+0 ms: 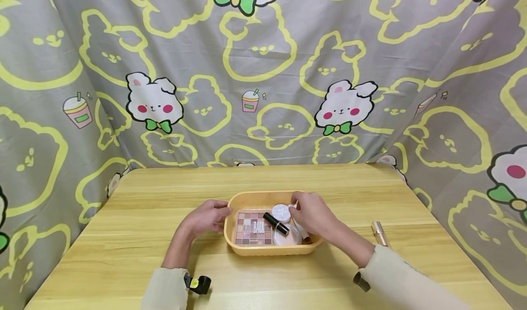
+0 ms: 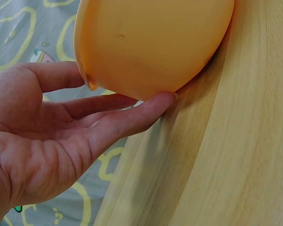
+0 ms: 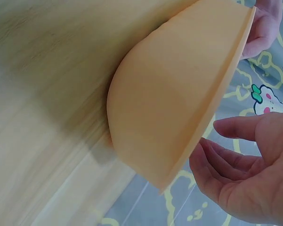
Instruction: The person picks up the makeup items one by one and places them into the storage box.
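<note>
A yellow-orange plastic basket [image 1: 269, 250] sits on the table. My left hand [image 1: 207, 216] touches its left end, with fingers at the rim and outer wall; the left wrist view shows those fingers [image 2: 146, 110] fairly straight. My right hand [image 1: 313, 214] reaches over the right part of the basket, fingertips bent down beside a small round white container [image 1: 281, 213]. A pale tube [image 1: 302, 232] with a dark end lies below that hand. In the right wrist view the basket wall hides its fingertips; I cannot tell whether they grip anything.
An eyeshadow palette [image 1: 247, 234] fills the basket's left side. A black lipstick tube [image 1: 276, 223] leans across it and a round pale compact [image 1: 287, 237]. A gold lipstick tube [image 1: 379, 233] lies on the wooden table [image 1: 123, 255] at right. Patterned curtains [image 1: 197, 131] surround the table.
</note>
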The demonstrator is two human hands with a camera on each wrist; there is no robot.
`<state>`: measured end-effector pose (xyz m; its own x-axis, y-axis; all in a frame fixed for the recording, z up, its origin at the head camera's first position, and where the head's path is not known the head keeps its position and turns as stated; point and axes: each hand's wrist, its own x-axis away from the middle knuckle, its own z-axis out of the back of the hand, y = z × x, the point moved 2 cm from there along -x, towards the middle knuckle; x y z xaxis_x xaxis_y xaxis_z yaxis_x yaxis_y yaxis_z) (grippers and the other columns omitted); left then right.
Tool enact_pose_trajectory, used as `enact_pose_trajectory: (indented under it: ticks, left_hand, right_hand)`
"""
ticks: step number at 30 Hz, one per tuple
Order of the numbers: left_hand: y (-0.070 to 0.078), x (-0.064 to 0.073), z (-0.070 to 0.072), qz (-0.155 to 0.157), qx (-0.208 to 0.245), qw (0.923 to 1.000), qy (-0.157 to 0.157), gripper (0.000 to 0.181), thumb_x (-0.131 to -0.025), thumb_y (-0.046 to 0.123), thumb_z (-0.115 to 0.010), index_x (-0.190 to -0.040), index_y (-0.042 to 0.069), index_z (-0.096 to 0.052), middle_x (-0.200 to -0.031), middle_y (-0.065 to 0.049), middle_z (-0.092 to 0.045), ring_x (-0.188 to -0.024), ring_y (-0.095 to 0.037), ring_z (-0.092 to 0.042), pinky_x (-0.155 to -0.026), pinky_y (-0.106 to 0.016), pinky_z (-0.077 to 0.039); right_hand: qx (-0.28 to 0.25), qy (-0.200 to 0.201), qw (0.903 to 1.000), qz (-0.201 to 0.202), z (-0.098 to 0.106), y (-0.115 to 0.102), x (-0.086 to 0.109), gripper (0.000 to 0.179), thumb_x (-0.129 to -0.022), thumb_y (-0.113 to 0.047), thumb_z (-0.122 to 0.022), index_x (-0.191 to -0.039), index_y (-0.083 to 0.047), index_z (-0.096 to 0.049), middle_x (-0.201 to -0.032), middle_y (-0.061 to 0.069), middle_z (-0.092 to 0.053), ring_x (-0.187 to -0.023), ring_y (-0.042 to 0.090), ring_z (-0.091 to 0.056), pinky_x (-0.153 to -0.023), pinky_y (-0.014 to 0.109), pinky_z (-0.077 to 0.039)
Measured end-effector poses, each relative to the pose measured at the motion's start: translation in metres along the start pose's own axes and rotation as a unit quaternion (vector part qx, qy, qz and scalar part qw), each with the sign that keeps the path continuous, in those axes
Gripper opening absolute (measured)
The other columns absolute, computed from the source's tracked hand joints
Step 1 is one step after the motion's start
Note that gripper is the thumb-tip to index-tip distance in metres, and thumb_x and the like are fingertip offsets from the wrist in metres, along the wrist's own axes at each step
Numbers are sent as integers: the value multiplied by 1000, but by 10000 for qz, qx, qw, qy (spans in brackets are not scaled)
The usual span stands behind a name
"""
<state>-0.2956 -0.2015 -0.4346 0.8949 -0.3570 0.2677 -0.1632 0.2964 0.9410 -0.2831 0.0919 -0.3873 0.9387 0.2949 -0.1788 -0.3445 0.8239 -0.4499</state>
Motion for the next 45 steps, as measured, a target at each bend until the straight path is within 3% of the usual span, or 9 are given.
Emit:
enact_pose_trajectory:
  ticks: [20, 29, 45]
  left_hand:
    - [0, 0, -1, 22, -40, 10000, 52, 52, -105, 20, -48, -145, -13, -43, -133, -28, -62, -115, -32, -67, -88, -43, -61]
    - [1, 0, 0, -25, -24, 10000, 3, 51, -105, 20, -48, -145, -13, -43, -133, -28, -62, -114, -31, -67, -87, -42, -61]
    - [1, 0, -1, 65, -1, 9999, 101, 50, -105, 19, -48, -144, -13, -45, -132, -27, -62, -115, -31, -66, -87, -43, -61]
  right_hand:
    - [352, 237, 9990, -117, 25, 26, 7, 5, -89, -9, -70, -90, -5, -69, -73, 3, -65, -66, 17, -58, -59, 31, -49]
    - [392, 83, 9984, -400, 37, 41, 10, 13, -90, -14, -71, -94, -2, -69, -76, 7, -67, -65, 17, -60, -56, 29, -49]
    - [666, -96, 9963, -525, 59, 72, 15, 26, -88, -15, -71, -103, 5, -66, -83, 13, -70, -73, 25, -65, -63, 41, -55]
